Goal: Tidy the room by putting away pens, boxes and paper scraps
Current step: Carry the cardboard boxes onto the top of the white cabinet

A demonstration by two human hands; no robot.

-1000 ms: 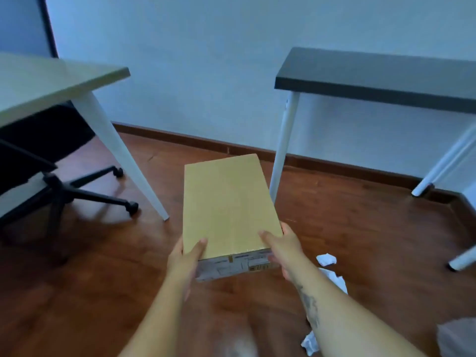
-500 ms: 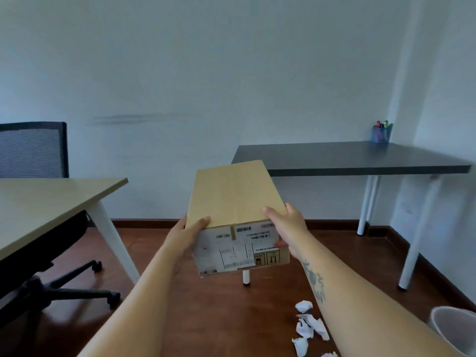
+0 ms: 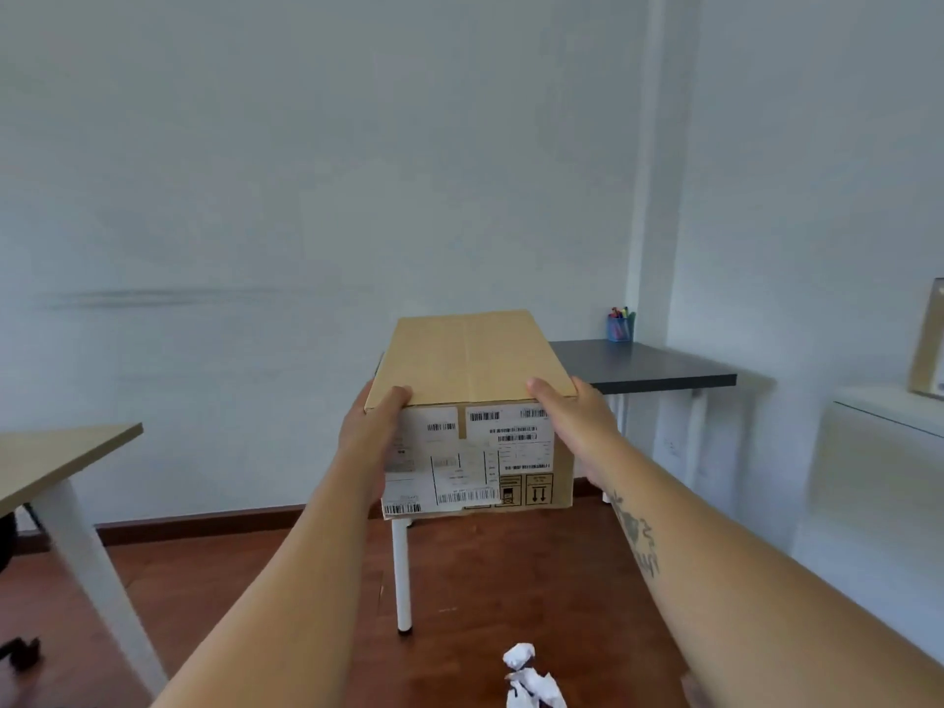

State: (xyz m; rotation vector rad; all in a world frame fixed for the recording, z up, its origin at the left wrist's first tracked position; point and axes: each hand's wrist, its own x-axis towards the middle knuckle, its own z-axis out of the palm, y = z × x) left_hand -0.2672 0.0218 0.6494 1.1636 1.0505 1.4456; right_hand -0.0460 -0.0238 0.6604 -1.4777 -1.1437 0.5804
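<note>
Head view: cardboard box (image 3: pixel 472 401) clamped between left hand (image 3: pixel 370 442) and right hand (image 3: pixel 580 426), long axis pointing away toward dark desk (image 3: pixel 649 367) directly behind it.

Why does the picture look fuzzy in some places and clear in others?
In the head view, the cardboard box and both hands, left hand and right hand, look fairly sharp; the edges smear, like the light table, and the wide lens bends the walls.
</note>
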